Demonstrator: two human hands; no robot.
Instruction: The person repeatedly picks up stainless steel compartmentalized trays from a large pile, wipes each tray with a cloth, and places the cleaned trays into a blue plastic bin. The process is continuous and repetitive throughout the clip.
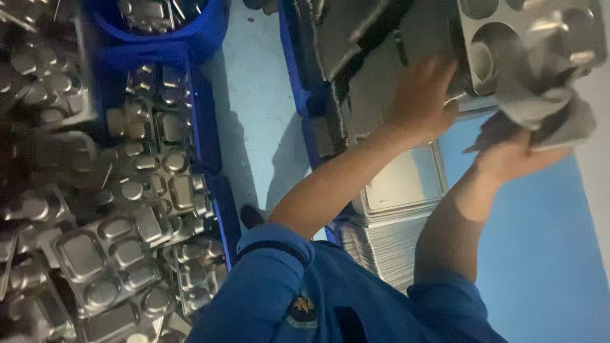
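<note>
Dim light. Pale concrete floor [254, 114] runs between blue plastic crates [206, 136] heaped with steel compartment trays [101, 260]. Blue tub [210, 32] at the top. Flat blue surface [540, 254] on the right side.

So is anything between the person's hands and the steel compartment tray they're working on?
Only the grey cloth: the right hand presses it against the steel compartment tray. The left hand appears to reach the tray's edge directly, though blur hides the exact contact.
</note>
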